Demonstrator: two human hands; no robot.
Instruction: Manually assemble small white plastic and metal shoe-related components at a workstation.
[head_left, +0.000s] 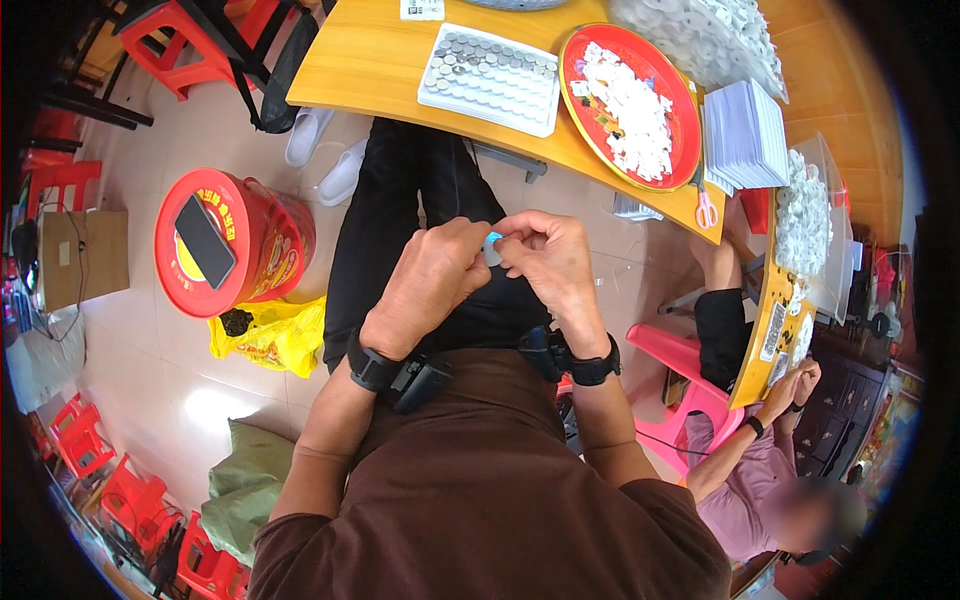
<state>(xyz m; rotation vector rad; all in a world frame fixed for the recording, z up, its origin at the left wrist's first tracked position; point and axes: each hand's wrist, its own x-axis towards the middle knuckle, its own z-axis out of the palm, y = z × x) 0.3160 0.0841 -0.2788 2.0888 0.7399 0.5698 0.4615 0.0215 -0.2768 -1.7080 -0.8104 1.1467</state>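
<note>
A person in a brown shirt and black trousers bends over a small pale-and-blue piece (492, 249), held above the lap, short of the desk (365, 65). The left hand (432, 272) pinches it from one side, fingers curled in; the right hand (553, 258) grips it from the other between thumb and fingertips. From where I stand, its exact shape is hidden by the fingers.

On the desk, a white tray (490, 118) carries round silvery discs, just beside a red round tray (686, 130) heaped with small white parts (625, 110). Pink-handled scissors (706, 212) lie near the corner. At left, a dark phone (205, 242) rests on a red bucket (275, 245); at far right, a co-worker (725, 500) sits with both hands raised together.
</note>
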